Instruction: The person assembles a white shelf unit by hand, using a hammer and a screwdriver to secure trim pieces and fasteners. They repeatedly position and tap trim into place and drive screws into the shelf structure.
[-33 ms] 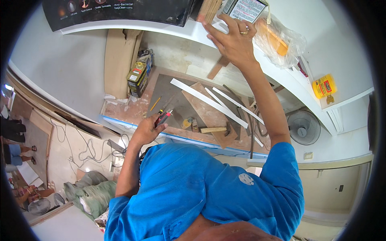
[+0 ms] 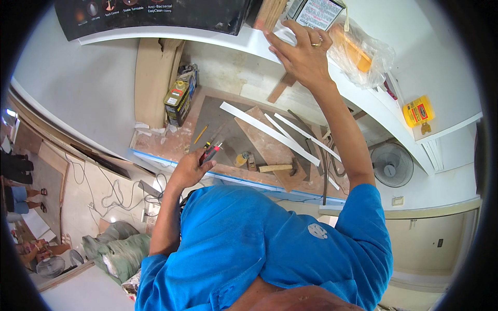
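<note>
My left hand (image 2: pixel 191 168) is closed around a red-and-black handled hand tool (image 2: pixel 211 151) with a thin metal tip, held above the near edge of the work surface. Its exact kind is hard to make out. My right hand (image 2: pixel 303 54), with a ring on one finger, reaches up to the white shelf (image 2: pixel 223 39). Its fingers are spread over the shelf edge, between a wooden block (image 2: pixel 270 14) and a metal can (image 2: pixel 316 13); whether they touch either one I cannot tell. A yellow pencil (image 2: pixel 201 134) lies beyond my left hand.
White strips (image 2: pixel 267 132), a brown board (image 2: pixel 259 140) and a hammer (image 2: pixel 277 167) lie on the lower surface. A dark rectangular can (image 2: pixel 177 103) stands at the left. A bagged orange item (image 2: pixel 358 54) and a yellow tub (image 2: pixel 418 111) occupy the upper right; a fan (image 2: pixel 392 164) is below.
My right hand has shifted very slightly to the right along the shelf edge. My left hand and its tool stay almost in place.
</note>
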`<action>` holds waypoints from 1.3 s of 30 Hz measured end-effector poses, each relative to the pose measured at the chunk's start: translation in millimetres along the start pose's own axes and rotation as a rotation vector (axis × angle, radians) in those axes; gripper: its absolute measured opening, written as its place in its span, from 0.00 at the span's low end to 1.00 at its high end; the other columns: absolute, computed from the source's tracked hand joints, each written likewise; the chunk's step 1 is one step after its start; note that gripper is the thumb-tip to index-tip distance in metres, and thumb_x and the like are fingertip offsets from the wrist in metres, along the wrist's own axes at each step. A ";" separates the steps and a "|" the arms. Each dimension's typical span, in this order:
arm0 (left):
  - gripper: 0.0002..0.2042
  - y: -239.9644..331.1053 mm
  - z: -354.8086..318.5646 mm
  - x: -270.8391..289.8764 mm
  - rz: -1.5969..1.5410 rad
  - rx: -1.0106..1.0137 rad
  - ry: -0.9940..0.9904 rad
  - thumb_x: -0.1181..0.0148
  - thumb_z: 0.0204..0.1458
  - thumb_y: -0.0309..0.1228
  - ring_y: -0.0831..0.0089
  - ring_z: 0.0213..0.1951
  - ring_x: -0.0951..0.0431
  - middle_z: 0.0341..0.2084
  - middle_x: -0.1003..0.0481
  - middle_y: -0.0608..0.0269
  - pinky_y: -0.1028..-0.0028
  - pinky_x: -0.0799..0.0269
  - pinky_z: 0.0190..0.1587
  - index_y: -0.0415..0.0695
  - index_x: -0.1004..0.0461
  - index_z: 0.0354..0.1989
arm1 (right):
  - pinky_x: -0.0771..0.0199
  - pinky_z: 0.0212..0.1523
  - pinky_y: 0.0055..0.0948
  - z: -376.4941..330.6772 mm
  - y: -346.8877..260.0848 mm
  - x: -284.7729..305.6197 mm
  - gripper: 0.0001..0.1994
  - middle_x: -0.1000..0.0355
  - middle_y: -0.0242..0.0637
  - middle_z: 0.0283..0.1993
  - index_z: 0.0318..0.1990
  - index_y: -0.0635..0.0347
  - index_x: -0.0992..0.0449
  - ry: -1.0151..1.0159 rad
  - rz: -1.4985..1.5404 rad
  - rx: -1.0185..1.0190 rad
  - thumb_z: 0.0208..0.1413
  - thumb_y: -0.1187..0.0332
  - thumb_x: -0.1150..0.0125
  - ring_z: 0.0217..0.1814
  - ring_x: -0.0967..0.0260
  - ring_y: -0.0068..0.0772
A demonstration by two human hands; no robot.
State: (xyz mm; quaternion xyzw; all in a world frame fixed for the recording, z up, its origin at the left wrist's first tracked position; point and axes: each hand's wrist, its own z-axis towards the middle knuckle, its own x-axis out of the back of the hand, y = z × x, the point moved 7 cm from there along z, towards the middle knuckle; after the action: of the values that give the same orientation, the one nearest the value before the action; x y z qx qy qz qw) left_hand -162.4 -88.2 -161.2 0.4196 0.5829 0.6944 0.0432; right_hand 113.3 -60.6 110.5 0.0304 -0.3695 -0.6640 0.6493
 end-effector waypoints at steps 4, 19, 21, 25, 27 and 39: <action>0.17 0.5 -4.2 3.7 0.005 0.040 -0.006 0.31 0.60 0.39 0.55 0.26 0.29 0.22 0.29 0.48 0.58 0.32 0.33 0.35 0.26 0.40 | 0.53 0.67 0.47 -14.8 12.3 1.6 0.16 0.32 0.20 0.66 0.53 0.30 0.16 0.060 0.062 -0.003 0.57 0.55 0.28 0.60 0.33 0.24; 0.16 -0.5 5.6 -7.6 0.028 0.045 -0.089 0.34 0.63 0.38 0.68 0.29 0.34 0.24 0.33 0.59 0.64 0.35 0.33 0.35 0.27 0.41 | 0.45 0.65 0.51 22.0 -15.6 21.8 0.15 0.28 0.38 0.57 0.52 0.48 0.21 0.046 -0.093 -0.041 0.64 0.53 0.39 0.62 0.33 0.43; 0.15 -0.3 9.5 -9.6 0.038 0.026 -0.081 0.36 0.65 0.38 0.66 0.30 0.32 0.26 0.30 0.56 0.63 0.33 0.35 0.34 0.26 0.44 | 0.68 0.77 0.51 -14.2 1.9 -5.1 0.25 0.43 0.20 0.81 0.66 0.25 0.23 -0.123 -0.161 -0.117 0.60 0.46 0.33 0.78 0.49 0.30; 0.16 10.6 17.3 -5.0 0.001 -0.079 0.009 0.38 0.65 0.37 0.53 0.30 0.27 0.26 0.28 0.44 0.59 0.31 0.38 0.34 0.26 0.49 | 0.52 0.67 0.45 -31.9 18.4 8.6 0.23 0.30 0.18 0.68 0.58 0.32 0.18 0.143 0.133 -0.227 0.53 0.62 0.25 0.64 0.35 0.29; 0.18 19.5 22.5 -1.3 0.020 -0.085 0.031 0.38 0.65 0.38 0.53 0.32 0.27 0.28 0.26 0.45 0.59 0.30 0.39 0.35 0.26 0.53 | 0.51 0.66 0.46 -32.7 11.7 3.5 0.22 0.29 0.17 0.64 0.58 0.34 0.18 0.097 0.165 -0.258 0.54 0.63 0.26 0.63 0.35 0.28; 0.22 185.6 56.7 104.9 0.407 -0.494 0.386 0.42 0.68 0.40 0.41 0.46 0.18 0.48 0.20 0.39 0.53 0.23 0.49 0.40 0.29 0.64 | 0.29 0.50 0.32 -44.3 -50.0 -31.1 0.34 0.22 0.43 0.39 0.40 0.70 0.19 0.109 1.149 -0.871 0.75 0.41 0.55 0.43 0.27 0.34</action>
State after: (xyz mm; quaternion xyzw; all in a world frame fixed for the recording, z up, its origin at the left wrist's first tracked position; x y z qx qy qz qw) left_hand -114.4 -45.5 49.8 0.3652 0.3000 0.8748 -0.1065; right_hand 99.1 -58.9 38.3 -0.3970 0.0038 -0.3021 0.8666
